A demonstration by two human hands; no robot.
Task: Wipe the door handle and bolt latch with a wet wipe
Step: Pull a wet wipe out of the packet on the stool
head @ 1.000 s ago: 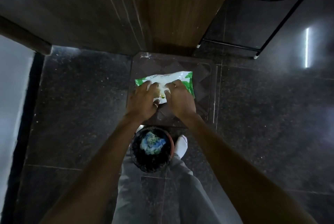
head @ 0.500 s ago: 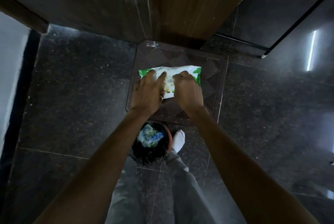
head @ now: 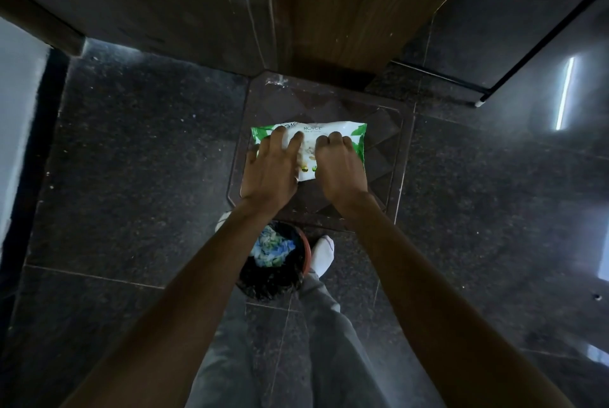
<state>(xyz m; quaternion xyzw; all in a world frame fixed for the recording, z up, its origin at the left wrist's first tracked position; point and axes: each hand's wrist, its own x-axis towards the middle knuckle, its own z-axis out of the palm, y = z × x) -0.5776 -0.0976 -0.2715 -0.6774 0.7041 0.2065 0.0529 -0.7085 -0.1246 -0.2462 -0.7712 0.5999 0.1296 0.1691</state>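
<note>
I hold a white and green wet wipe pack (head: 346, 132) in front of me with both hands, above the floor. My left hand (head: 270, 173) lies over the pack's left half with fingers spread. My right hand (head: 339, 167) grips the right half with fingers curled on its front. The flap in the middle is mostly hidden between my hands. The brown wooden door (head: 329, 5) stands just ahead; only its lower part shows. Its handle and bolt latch are out of view.
A dark patterned mat (head: 392, 134) lies at the door's foot. A small round bin (head: 298, 262) with crumpled wipes inside stands between my feet, next to my white sock (head: 323, 252). A black metal frame (head: 527, 45) stands at the right, a pale wall at the left.
My hands stay on the pack. The left fingers have spread flat across its front, where earlier both hands pinched at the centre. The view has tilted slightly.
</note>
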